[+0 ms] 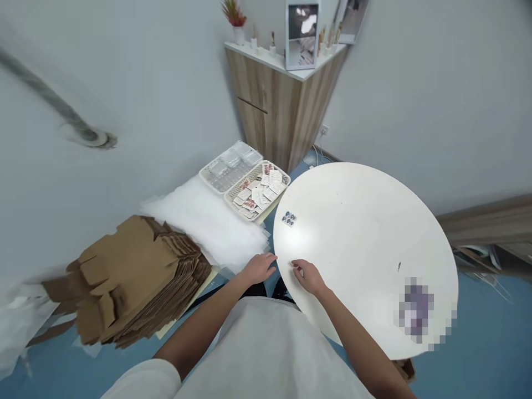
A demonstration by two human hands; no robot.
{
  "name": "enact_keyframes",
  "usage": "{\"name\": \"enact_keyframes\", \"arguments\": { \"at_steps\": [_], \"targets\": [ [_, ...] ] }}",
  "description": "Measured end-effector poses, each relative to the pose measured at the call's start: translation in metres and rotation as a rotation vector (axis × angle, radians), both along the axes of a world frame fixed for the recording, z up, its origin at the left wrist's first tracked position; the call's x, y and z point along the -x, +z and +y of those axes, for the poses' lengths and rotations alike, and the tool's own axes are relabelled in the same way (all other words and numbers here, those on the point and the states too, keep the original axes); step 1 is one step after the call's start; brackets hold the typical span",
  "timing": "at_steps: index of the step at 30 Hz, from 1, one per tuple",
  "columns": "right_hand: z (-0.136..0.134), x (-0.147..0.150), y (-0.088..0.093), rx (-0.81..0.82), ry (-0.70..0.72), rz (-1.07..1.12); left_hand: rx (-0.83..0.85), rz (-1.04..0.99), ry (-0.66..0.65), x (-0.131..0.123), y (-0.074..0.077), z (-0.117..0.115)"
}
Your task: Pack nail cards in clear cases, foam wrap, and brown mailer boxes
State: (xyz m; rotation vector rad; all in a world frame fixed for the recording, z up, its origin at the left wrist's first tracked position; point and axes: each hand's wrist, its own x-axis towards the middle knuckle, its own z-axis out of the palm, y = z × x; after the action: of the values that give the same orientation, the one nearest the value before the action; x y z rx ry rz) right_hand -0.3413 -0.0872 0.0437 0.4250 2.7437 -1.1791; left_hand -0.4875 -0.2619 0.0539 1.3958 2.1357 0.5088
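Note:
My left hand [258, 269] hovers at the near-left edge of the round white table [353, 221], fingers apart and nothing in it. Over the tabletop close to that edge is my right hand [308, 276], its fingers loosely bent and nothing visible between them. Beyond both hands, a small clear pack [289, 218] with several dark blue pieces lies on the table. A tiny dark bit [399, 266] sits further right. Neither hand touches the pack.
Left of the table are a basket [286, 178] of printed white cards, another basket [202, 173] with clear packets, white foam sheets [199, 216] and stacked flattened cardboard boxes [128, 260]. A wooden corner cabinet [274, 100] stands behind. A blurred purple patch [417, 307] covers the table's right side.

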Motion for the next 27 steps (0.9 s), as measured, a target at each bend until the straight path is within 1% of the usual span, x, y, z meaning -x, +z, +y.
{"name": "enact_keyframes", "arguments": {
  "at_steps": [4,8,12,14,16,19,22,24,27],
  "targets": [
    [-0.012,0.009,0.003,0.010,0.062,0.030,0.038,0.033,0.050,0.002,0.015,-0.028],
    [-0.026,0.031,0.009,0.003,0.101,0.072,0.073,0.071,0.093,0.015,0.029,-0.051],
    [-0.046,0.064,0.015,-0.022,0.130,0.090,0.157,0.036,0.099,0.037,0.048,-0.074],
    [-0.059,0.084,0.019,-0.040,0.162,0.110,0.192,0.013,0.101,0.053,0.059,-0.084],
    [-0.072,0.105,0.024,-0.063,0.184,0.136,0.198,0.013,0.134,0.070,0.071,-0.093],
    [-0.092,0.132,0.036,-0.089,0.176,0.178,0.161,0.018,0.201,0.096,0.087,-0.101],
    [-0.106,0.151,0.050,-0.086,0.156,0.213,0.137,0.008,0.284,0.119,0.097,-0.106],
    [-0.110,0.161,0.057,-0.080,0.155,0.214,0.152,-0.008,0.322,0.132,0.100,-0.106],
    [-0.106,0.177,0.063,-0.062,0.148,0.200,0.173,-0.016,0.360,0.147,0.099,-0.105]
  ]
}}
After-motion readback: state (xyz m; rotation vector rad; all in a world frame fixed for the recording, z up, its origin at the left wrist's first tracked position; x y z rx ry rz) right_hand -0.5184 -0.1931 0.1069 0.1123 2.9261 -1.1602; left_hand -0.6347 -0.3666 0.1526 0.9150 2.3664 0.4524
